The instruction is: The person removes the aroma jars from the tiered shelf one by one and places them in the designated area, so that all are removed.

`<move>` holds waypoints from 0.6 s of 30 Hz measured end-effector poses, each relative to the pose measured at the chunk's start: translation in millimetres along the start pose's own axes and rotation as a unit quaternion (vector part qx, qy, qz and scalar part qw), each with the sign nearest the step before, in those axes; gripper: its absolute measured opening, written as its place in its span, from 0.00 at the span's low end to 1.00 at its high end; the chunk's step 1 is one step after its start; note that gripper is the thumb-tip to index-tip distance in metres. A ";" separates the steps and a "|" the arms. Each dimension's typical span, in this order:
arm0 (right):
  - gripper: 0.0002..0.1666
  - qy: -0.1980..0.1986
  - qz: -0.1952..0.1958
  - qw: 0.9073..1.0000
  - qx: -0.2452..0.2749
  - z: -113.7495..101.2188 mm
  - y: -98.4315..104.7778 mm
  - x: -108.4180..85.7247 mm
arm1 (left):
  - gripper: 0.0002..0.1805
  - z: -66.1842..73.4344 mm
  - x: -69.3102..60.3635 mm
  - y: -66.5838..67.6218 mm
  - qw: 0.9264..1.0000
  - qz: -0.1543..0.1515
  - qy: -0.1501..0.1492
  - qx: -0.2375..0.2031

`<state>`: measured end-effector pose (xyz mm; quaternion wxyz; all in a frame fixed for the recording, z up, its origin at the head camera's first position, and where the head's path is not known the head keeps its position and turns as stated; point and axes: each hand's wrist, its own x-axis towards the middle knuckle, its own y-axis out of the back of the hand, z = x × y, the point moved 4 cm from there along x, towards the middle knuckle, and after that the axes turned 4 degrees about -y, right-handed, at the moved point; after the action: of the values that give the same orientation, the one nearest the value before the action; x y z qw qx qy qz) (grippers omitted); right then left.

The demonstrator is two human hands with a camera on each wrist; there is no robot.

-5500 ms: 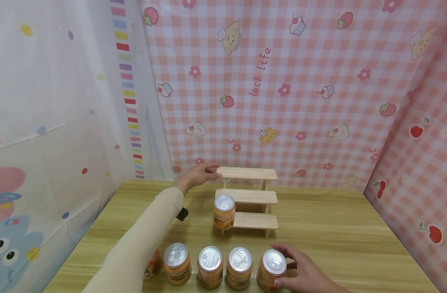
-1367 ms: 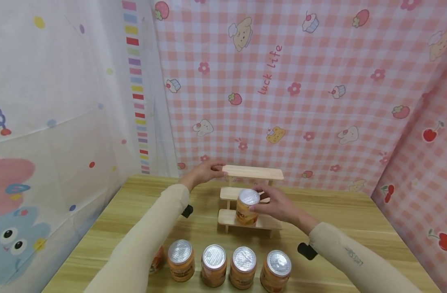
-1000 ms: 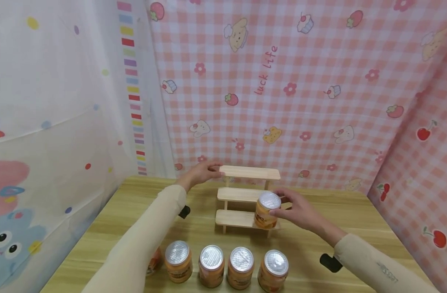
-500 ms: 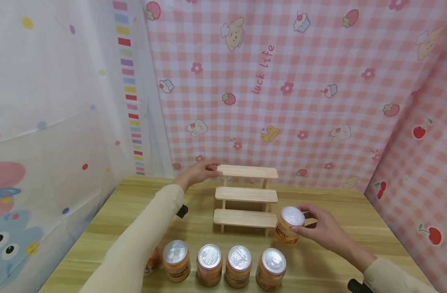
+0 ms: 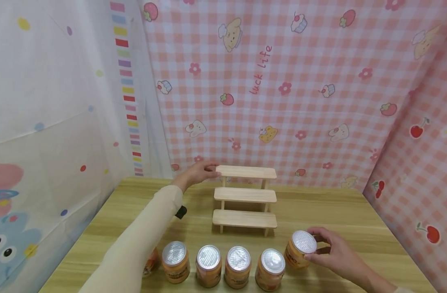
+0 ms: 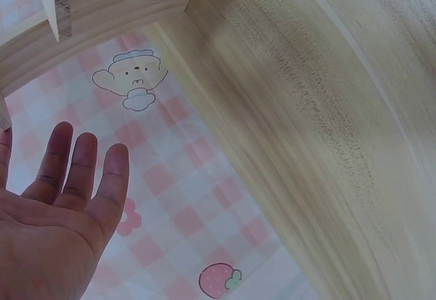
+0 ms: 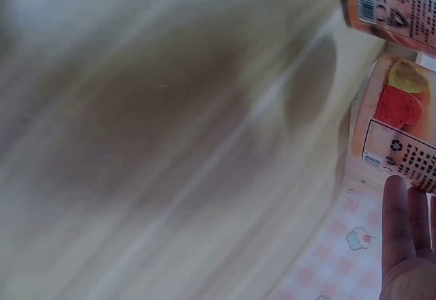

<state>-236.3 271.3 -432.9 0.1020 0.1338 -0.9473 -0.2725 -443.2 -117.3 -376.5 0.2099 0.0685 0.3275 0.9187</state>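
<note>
My right hand (image 5: 337, 250) holds an orange-labelled can (image 5: 299, 250) with a silver lid between thumb and fingers, at the right end of a row of similar cans. The held can leans slightly; whether its base touches the table I cannot tell. In the right wrist view, the fingers lie along the can's label (image 7: 402, 123), which shows red and yellow shapes. At the back, my left hand (image 5: 198, 173) pinches the left end of the top board of a three-step wooden stand (image 5: 245, 195). The left wrist view shows its other fingers (image 6: 84, 170) stretched out beside the board.
Several cans (image 5: 209, 264) stand in a row along the table's front; the leftmost is partly hidden by the left sleeve (image 5: 135, 240). A checked cloth (image 5: 311, 61) hangs behind the wooden table (image 5: 329, 211), with printed curtains at both sides.
My right hand has carried the can from the stand's lowest step rightward, then toward the front, beside the row. The left hand has stayed on the top board.
</note>
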 end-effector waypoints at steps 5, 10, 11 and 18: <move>0.33 0.011 0.001 1.000 -0.015 5.3 0.9 -7.2 | 0.33 1.0 2.5 2.0 1.000 0.002 -0.005 0.010; 0.31 0.032 -0.006 0.999 -0.009 10.5 -3.0 -13.2 | 0.34 0.3 3.4 2.4 1.000 0.002 -0.003 0.001; 0.31 0.036 -0.008 0.999 -0.007 11.8 -4.3 -14.9 | 0.34 0.0 2.9 1.9 1.000 0.001 -0.001 0.000; 0.29 0.053 -0.037 0.998 0.020 19.9 -11.4 -25.4 | 0.33 0.2 0.8 -0.1 1.000 0.004 -0.001 0.004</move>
<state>-215.3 279.5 -458.8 0.1391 0.1853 -0.9401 -0.2500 -443.8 -116.8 -376.3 0.2063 0.0712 0.3303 0.9183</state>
